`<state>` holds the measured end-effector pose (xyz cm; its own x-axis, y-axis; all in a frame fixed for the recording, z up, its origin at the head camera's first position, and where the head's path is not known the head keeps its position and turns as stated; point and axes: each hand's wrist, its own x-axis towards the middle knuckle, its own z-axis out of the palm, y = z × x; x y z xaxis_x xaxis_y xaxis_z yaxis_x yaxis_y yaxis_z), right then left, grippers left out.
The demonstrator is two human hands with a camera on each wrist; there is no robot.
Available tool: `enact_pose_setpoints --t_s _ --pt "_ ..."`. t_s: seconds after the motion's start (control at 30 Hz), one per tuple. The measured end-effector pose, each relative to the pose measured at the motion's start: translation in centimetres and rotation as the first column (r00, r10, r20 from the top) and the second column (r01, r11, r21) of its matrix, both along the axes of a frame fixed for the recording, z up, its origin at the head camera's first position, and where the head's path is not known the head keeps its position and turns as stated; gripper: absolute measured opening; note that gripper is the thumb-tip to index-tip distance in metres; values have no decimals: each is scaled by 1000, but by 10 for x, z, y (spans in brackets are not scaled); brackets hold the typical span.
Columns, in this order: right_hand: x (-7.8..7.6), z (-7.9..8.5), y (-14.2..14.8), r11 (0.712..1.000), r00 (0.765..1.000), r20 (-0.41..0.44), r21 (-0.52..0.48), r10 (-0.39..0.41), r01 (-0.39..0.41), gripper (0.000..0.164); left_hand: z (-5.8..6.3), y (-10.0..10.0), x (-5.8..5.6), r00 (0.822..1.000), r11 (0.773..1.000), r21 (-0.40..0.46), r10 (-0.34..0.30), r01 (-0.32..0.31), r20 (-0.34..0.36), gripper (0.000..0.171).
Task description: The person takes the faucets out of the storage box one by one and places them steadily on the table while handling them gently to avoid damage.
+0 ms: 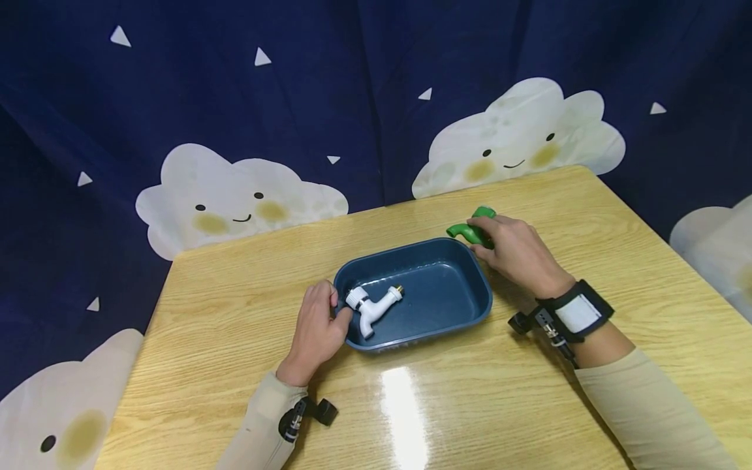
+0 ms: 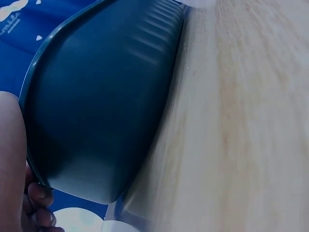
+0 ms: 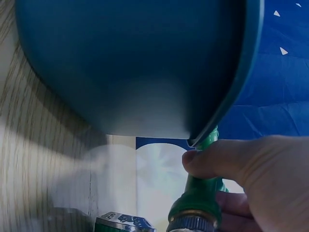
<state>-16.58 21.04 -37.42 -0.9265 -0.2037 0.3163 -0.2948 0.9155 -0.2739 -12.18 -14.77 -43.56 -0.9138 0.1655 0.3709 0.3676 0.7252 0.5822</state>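
Note:
A dark blue rectangular basin [image 1: 442, 295] with rounded corners stands in the middle of the table. Inside its left half lies a white plastic tap [image 1: 376, 309] with a brass-coloured tip. At the basin's left end my left hand [image 1: 316, 328] grips the rim, thumb over the edge and fingers curled on the outside. Just beyond the far right corner, my right hand [image 1: 518, 253] pinches a green tap [image 1: 467, 232] between thumb and fingers. The right wrist view shows the green tap's body [image 3: 197, 195] close by the basin's rim, its ribbed end toward the camera.
The wooden table [image 1: 235, 313] carries a bright reflection in front of the basin. Behind its far edge hangs a dark blue curtain [image 1: 317, 78] with smiling clouds. In the right wrist view, a shiny angular metal piece [image 3: 124, 221] shows at the bottom edge.

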Motion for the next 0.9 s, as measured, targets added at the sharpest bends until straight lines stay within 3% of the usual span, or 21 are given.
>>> enact_pose_setpoints --t_s 0.9 --pt "-4 -7 3 1000 999 38 -7 -9 9 49 -1 1 -2 1000 1000 5 -2 2 7 15"
